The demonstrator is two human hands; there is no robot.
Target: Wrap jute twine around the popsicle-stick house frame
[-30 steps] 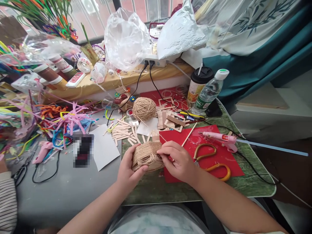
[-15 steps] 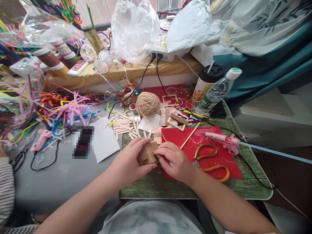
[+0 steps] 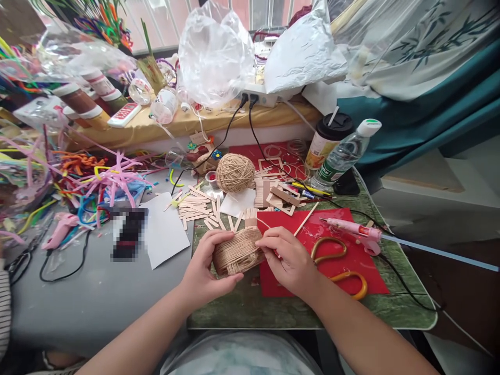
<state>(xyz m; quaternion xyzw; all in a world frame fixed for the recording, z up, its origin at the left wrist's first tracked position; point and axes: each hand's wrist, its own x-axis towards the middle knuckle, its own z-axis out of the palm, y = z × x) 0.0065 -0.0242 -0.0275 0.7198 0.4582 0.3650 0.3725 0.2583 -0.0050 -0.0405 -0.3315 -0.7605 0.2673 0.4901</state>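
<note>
A twine-wrapped piece (image 3: 239,251), tan with woven strands near its lower edge, is tilted above the green table (image 3: 234,307). My left hand (image 3: 209,263) grips its left end, fingers on top and thumb below. My right hand (image 3: 287,255) is pinched at its right end, where a loose strand of twine (image 3: 264,221) rises over the fingers. Behind the piece lie a ball of twine (image 3: 235,173) and wooden sticks (image 3: 195,204). Orange-handled scissors (image 3: 351,281) rest on red paper (image 3: 312,271) beside my right hand.
A pink glue gun (image 3: 353,227) with a long glue stick points right. A bottle (image 3: 346,151) and a lidded cup (image 3: 326,138) stand at the back right. White paper (image 3: 166,229), another glue gun (image 3: 60,229) and pipe cleaners (image 3: 121,177) lie left. Another person's striped sleeve (image 3: 4,307) shows.
The twine-wrapped piece has been turned and shows more of its wrapped face. My left hand has shifted left with it, and my right hand slightly right. The view has tilted a little.
</note>
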